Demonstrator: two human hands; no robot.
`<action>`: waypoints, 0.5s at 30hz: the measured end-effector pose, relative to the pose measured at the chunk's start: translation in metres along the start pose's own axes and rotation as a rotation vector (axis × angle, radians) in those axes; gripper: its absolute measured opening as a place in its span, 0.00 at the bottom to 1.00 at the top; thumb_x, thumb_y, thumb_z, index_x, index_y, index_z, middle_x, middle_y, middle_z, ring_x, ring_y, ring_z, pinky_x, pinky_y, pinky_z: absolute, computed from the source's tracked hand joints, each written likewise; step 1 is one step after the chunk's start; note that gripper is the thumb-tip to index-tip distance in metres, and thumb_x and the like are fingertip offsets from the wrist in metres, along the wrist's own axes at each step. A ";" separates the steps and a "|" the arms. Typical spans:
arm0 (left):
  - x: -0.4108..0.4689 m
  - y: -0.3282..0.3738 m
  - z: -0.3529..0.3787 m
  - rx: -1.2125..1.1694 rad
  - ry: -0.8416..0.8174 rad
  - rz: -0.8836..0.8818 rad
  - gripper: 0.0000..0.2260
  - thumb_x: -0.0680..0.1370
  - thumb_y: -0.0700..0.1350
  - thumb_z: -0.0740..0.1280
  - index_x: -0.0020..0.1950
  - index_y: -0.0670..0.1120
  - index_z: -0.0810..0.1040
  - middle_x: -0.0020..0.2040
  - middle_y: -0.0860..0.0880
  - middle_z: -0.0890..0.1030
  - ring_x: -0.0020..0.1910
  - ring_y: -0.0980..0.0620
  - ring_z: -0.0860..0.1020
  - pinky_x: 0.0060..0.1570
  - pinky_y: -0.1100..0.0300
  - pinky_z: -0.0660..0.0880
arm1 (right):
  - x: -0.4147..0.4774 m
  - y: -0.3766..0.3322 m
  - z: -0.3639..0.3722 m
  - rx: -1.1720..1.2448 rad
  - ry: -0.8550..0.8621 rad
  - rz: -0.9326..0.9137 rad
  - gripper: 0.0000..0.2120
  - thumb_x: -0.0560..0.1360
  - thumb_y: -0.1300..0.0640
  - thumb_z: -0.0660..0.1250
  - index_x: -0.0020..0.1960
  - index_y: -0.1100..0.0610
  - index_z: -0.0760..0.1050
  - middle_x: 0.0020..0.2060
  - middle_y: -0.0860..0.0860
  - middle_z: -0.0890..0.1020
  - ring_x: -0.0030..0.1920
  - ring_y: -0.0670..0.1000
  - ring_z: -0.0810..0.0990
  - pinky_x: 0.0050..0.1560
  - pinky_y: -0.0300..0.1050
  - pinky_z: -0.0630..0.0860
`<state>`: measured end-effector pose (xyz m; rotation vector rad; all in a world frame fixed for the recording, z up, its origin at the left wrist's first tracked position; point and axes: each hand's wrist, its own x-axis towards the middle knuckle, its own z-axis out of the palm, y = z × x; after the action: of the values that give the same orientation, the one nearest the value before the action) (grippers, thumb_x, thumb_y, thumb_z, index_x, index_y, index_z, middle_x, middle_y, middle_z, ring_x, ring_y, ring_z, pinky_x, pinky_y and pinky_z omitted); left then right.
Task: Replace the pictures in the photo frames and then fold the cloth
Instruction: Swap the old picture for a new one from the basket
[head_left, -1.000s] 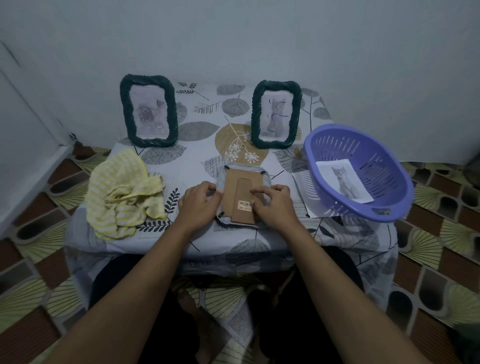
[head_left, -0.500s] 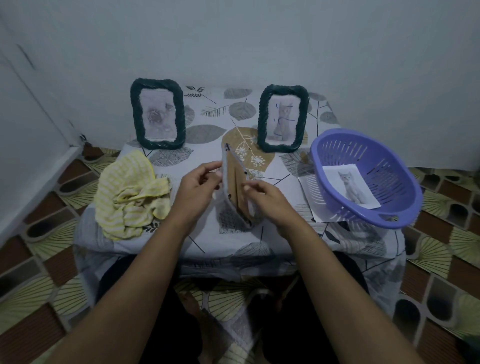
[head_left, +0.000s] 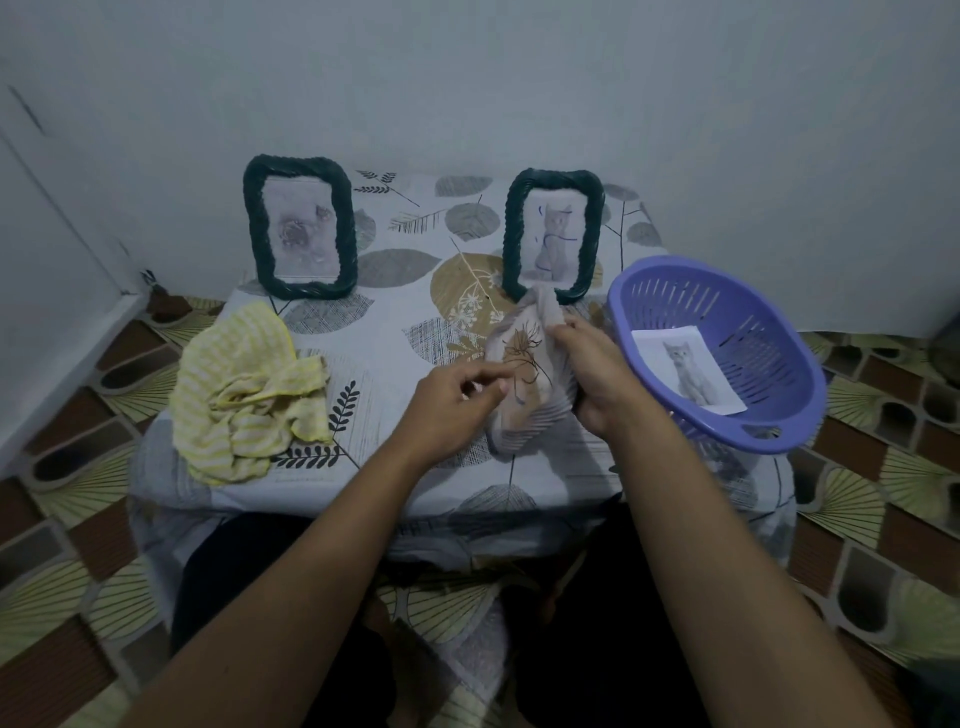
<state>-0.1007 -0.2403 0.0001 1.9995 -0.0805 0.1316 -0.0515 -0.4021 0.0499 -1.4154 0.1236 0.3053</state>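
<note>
A pale photo frame (head_left: 524, 374) with a flower picture is held tilted above the table (head_left: 384, 322), blurred by motion. My right hand (head_left: 597, 379) grips its right side. My left hand (head_left: 452, 405) pinches its left edge with the fingertips. Two dark green woven frames stand at the back: the left one (head_left: 254, 228) shows a rose, the right one (head_left: 511, 234) a cat. A crumpled yellow striped cloth (head_left: 244, 389) lies at the table's left. A loose cat picture (head_left: 688, 369) lies in the purple basket (head_left: 623, 322).
The basket sits tilted at the table's right edge, on top of a sheet of paper. A leaf-patterned tablecloth covers the small table. A wall rises right behind it, and patterned floor tiles surround it. My legs are under the front edge.
The frame lay back-up on the table a second ago. Both hands lifted it and turned it over, so its picture side now faces me, and it moved to the right.
</note>
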 end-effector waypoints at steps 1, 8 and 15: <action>-0.001 -0.007 -0.002 0.041 0.016 -0.036 0.09 0.79 0.48 0.69 0.59 0.53 0.84 0.51 0.55 0.84 0.44 0.56 0.78 0.44 0.66 0.73 | 0.000 0.003 -0.001 -0.002 0.012 -0.014 0.10 0.82 0.64 0.58 0.60 0.60 0.75 0.50 0.61 0.84 0.48 0.58 0.85 0.49 0.54 0.83; -0.018 -0.045 -0.032 0.378 0.109 -0.059 0.09 0.79 0.49 0.67 0.56 0.50 0.84 0.46 0.54 0.79 0.45 0.57 0.76 0.46 0.63 0.72 | 0.002 0.021 0.004 0.072 0.054 -0.028 0.10 0.82 0.66 0.58 0.56 0.56 0.75 0.43 0.56 0.86 0.40 0.53 0.85 0.37 0.48 0.83; -0.032 -0.063 -0.075 0.854 0.535 -0.073 0.08 0.69 0.47 0.67 0.46 0.49 0.81 0.52 0.45 0.78 0.54 0.39 0.72 0.50 0.46 0.67 | 0.003 0.035 0.025 0.119 0.101 0.022 0.08 0.80 0.65 0.56 0.53 0.56 0.71 0.50 0.61 0.83 0.50 0.62 0.83 0.52 0.66 0.80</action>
<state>-0.1290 -0.1456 -0.0298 2.7269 0.4640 0.7492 -0.0610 -0.3727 0.0198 -1.3126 0.2366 0.2412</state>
